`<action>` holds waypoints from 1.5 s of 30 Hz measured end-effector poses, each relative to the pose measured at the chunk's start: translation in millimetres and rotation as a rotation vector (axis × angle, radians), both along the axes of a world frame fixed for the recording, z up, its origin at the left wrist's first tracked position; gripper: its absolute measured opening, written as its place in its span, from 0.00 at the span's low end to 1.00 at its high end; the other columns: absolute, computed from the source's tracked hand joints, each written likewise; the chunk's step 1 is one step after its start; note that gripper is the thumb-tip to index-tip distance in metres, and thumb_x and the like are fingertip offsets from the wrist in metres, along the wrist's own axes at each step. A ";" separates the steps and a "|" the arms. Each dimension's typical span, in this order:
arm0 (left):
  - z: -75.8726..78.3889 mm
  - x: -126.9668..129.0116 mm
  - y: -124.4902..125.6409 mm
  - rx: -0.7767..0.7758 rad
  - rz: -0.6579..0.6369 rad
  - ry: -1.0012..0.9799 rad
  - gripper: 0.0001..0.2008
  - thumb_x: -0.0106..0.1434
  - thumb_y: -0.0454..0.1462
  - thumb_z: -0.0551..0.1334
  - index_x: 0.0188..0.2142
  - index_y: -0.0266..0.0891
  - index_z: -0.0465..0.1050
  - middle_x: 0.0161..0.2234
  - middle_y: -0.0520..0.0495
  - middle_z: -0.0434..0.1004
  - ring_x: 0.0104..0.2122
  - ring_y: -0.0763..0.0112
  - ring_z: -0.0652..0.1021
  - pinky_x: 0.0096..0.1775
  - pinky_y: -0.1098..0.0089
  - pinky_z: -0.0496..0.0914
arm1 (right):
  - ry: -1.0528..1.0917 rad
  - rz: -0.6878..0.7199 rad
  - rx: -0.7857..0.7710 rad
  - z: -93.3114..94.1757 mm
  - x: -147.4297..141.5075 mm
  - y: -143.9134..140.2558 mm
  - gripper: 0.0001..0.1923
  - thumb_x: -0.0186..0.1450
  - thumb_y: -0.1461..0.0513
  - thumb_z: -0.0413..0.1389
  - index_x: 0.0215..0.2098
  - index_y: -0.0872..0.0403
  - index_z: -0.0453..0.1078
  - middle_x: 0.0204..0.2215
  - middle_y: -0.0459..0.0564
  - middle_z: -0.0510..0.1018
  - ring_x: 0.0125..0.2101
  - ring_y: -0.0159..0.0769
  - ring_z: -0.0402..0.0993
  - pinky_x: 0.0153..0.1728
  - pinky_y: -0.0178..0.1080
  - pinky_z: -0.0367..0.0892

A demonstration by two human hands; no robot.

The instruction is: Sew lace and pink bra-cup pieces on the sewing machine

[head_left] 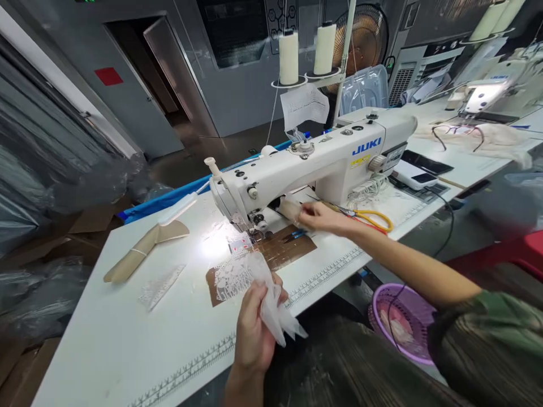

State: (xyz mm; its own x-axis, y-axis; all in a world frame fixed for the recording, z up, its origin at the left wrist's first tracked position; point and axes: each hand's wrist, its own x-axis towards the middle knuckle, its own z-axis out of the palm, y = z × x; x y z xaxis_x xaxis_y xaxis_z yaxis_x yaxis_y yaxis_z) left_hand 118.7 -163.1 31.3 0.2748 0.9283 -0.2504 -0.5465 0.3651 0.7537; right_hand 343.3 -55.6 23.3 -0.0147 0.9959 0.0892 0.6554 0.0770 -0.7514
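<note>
My left hand (257, 316) is closed on a piece of white lace fabric (233, 277) with sheer netting, near the table's front edge. The lace runs from my fingers toward the lit needle area of a white sewing machine (288, 169). Under the machine's arm, my right hand (316, 216) pinches a pale sheer fabric piece (291, 208). Brown tape (288, 251) covers the machine bed, and small blue thread snips (297, 234) lie on it. Scissors with yellow handles (373, 219) lie beside my right wrist, partly hidden.
A triangular lace scrap (163, 285) and a tan cardboard piece (144, 249) lie on the left of the table. Thread cones (288, 59) stand behind the machine. A purple basket (377, 299) stands below at right. A phone (418, 176) and eyeglasses (458, 130) lie farther right.
</note>
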 end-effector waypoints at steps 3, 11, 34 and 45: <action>-2.2 17.1 0.2 -0.004 -0.003 0.084 0.10 0.52 0.39 0.70 0.31 0.35 0.75 0.27 0.50 0.71 0.26 0.74 0.70 0.32 0.73 0.67 | 0.106 0.187 -0.028 -23.3 -15.8 -54.2 0.18 0.70 0.53 0.48 0.44 0.57 0.70 0.33 0.49 0.76 0.30 0.34 0.70 0.30 0.34 0.66; -11.0 7.2 -26.1 -0.001 0.044 0.236 0.16 0.50 0.42 0.73 0.36 0.36 0.79 0.35 0.45 0.81 0.39 0.62 0.79 0.46 0.65 0.71 | -0.066 0.029 0.439 -14.1 -13.5 -127.2 0.20 0.70 0.59 0.51 0.59 0.51 0.65 0.53 0.59 0.71 0.54 0.46 0.68 0.55 0.54 0.65; -17.9 41.2 58.8 1.116 -0.245 1.557 0.05 0.62 0.35 0.65 0.31 0.36 0.73 0.33 0.46 0.72 0.33 0.65 0.75 0.36 0.67 0.69 | 0.221 -0.110 0.296 -29.6 -42.4 -86.6 0.21 0.72 0.50 0.40 0.35 0.54 0.65 0.31 0.52 0.70 0.35 0.39 0.65 0.40 0.43 0.65; -10.9 63.6 44.6 1.193 -0.435 1.761 0.12 0.64 0.25 0.50 0.35 0.31 0.71 0.35 0.37 0.71 0.39 0.56 0.73 0.39 0.63 0.68 | 0.241 -0.216 0.312 -71.2 -54.4 -89.2 0.16 0.69 0.55 0.43 0.49 0.55 0.60 0.39 0.57 0.74 0.36 0.42 0.71 0.38 0.43 0.67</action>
